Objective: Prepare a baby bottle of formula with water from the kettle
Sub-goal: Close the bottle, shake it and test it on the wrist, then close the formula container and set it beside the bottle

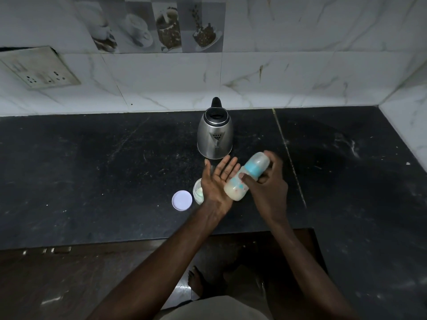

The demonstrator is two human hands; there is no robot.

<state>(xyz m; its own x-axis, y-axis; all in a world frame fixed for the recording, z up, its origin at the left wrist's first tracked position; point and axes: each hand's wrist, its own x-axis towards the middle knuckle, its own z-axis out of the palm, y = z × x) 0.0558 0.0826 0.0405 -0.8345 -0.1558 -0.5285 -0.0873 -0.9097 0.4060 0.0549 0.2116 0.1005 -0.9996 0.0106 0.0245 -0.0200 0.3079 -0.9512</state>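
My right hand (pixel 269 185) grips a baby bottle (pixel 245 179) with a blue collar and a clear cap. The bottle is tilted, cap pointing up and to the right, and holds milky white liquid in its lower part. Its base lies against the palm of my left hand (pixel 219 181), which is spread flat, palm up, fingers straight. A steel kettle (pixel 215 132) with a black handle stands just behind both hands, its lid open. An open formula jar (pixel 198 191) sits partly hidden under my left hand, and its white lid (pixel 182 200) lies flat beside it.
The black stone counter (pixel 92 169) runs left and right, with its front edge close to me. A marble-tiled wall (pixel 277 77) backs it, with a socket plate (pixel 39 68) at the left. A side wall closes the right end. My bare foot (pixel 196 282) shows on the floor below.
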